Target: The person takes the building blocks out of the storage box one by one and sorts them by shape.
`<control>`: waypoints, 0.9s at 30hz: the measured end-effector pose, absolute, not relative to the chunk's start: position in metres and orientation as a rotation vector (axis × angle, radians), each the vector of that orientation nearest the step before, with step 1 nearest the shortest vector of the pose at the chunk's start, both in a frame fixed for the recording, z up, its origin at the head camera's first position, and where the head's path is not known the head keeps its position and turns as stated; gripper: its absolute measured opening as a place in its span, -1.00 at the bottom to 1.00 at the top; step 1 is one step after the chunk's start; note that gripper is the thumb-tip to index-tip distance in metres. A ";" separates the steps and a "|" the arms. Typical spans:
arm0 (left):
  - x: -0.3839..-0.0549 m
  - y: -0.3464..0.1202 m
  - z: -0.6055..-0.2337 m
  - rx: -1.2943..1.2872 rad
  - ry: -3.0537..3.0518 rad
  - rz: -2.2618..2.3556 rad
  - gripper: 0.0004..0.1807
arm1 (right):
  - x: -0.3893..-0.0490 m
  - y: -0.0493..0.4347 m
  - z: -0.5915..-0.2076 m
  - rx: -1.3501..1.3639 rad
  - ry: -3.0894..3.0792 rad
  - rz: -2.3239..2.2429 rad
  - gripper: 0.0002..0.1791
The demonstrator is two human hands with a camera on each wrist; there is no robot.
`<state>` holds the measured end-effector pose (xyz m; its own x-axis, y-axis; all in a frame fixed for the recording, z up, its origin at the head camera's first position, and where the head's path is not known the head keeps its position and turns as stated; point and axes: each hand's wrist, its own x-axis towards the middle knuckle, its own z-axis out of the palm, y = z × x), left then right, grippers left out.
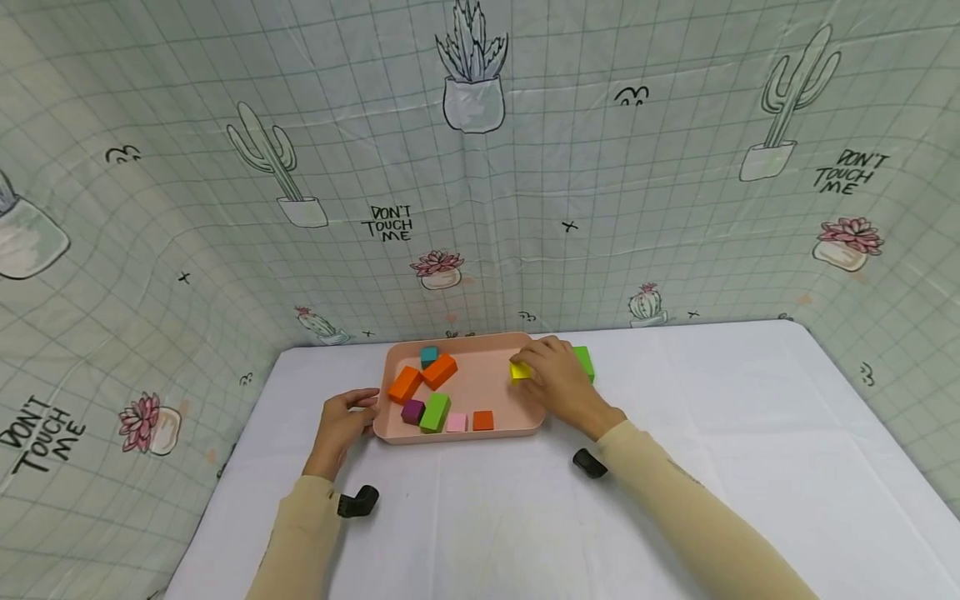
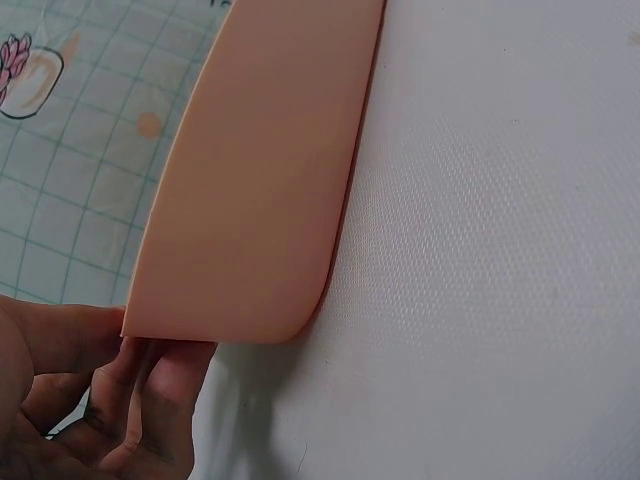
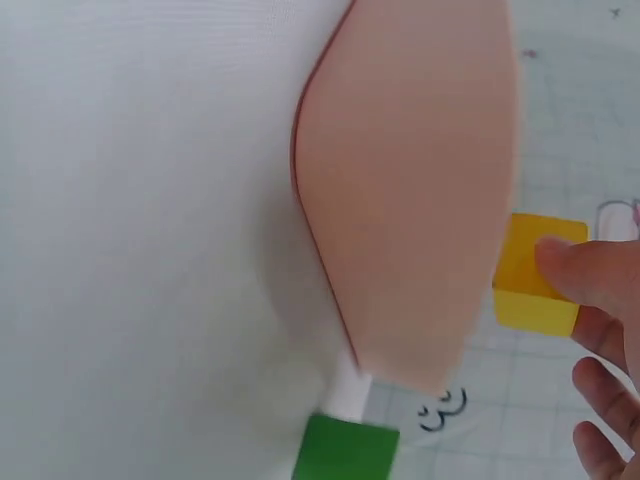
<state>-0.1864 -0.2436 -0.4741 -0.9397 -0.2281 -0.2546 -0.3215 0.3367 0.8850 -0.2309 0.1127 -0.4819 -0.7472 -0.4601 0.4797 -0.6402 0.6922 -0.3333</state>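
My right hand (image 1: 557, 377) pinches a yellow block (image 1: 520, 371) between thumb and fingers, over the right end of a pink tray (image 1: 480, 375). In the right wrist view the yellow block (image 3: 518, 250) appears just past the tray's rim, the thumb pressed on one face. At the tray's left end my left hand (image 1: 339, 427) holds the edge with bent fingers; its fingertips meet the end wall in the left wrist view. Inside the tray lie two orange blocks (image 1: 440, 372), a teal block (image 1: 429, 357), a purple block (image 1: 412, 412), a green block (image 1: 435, 413), a pink block (image 1: 457, 422) and a red-orange block (image 1: 483, 420).
Another green block (image 1: 584, 363) sits on the white table (image 1: 720, 433) outside the tray's right end, partly behind my right hand. A grid-patterned cloth (image 1: 525, 167) with plant drawings hangs behind the table and at its sides. Black devices (image 1: 358, 502) show at both wrists.
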 end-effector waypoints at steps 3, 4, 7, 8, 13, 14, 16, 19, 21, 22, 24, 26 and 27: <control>-0.187 -0.244 -0.474 -0.503 2.504 1.688 -0.59 | -0.225 0.123 -0.478 0.835 -2.499 0.716 -0.62; -0.187 -0.244 -0.474 -0.499 2.505 1.688 -0.59 | -0.223 0.126 -0.479 0.823 -2.489 0.714 -0.62; -0.187 -0.244 -0.474 -0.498 2.505 1.686 -0.59 | -0.218 0.137 -0.480 0.783 -2.483 0.702 -0.61; -0.187 -0.244 -0.474 -0.500 2.505 1.683 -0.59 | -0.216 0.140 -0.481 0.770 -2.483 0.700 -0.61; -0.187 -0.244 -0.473 -0.519 2.498 1.668 -0.59 | -0.208 0.158 -0.487 0.724 -2.489 0.726 -0.60; -0.187 -0.243 -0.473 -0.518 2.498 1.668 -0.59 | -0.207 0.161 -0.488 0.717 -2.492 0.725 -0.60; -0.188 -0.243 -0.473 -0.516 2.494 1.668 -0.58 | -0.204 0.168 -0.492 0.708 -2.503 0.724 -0.60; -0.187 -0.244 -0.474 -0.508 2.493 1.669 -0.58 | -0.199 0.175 -0.498 0.708 -2.532 0.711 -0.62; -0.187 -0.244 -0.474 -0.505 2.496 1.668 -0.58 | -0.197 0.179 -0.501 0.713 -2.552 0.698 -0.62; -0.187 -0.244 -0.474 -0.506 2.498 1.666 -0.58 | -0.196 0.180 -0.502 0.719 -2.561 0.692 -0.62; -0.188 -0.244 -0.475 -0.515 2.501 1.664 -0.58 | -0.194 0.182 -0.504 0.730 -2.575 0.682 -0.62; -0.188 -0.243 -0.475 -0.523 2.502 1.658 -0.58 | -0.194 0.183 -0.505 0.741 -2.585 0.678 -0.62; -0.188 -0.243 -0.475 -0.523 2.501 1.657 -0.58 | -0.194 0.183 -0.506 0.748 -2.589 0.678 -0.61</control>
<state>-0.1885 -0.2430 -0.4750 -0.9365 -0.2291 -0.2654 -0.3337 0.3504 0.8751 -0.1938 0.1827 -0.5060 -0.7945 -0.3990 0.4578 -0.5721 0.7445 -0.3440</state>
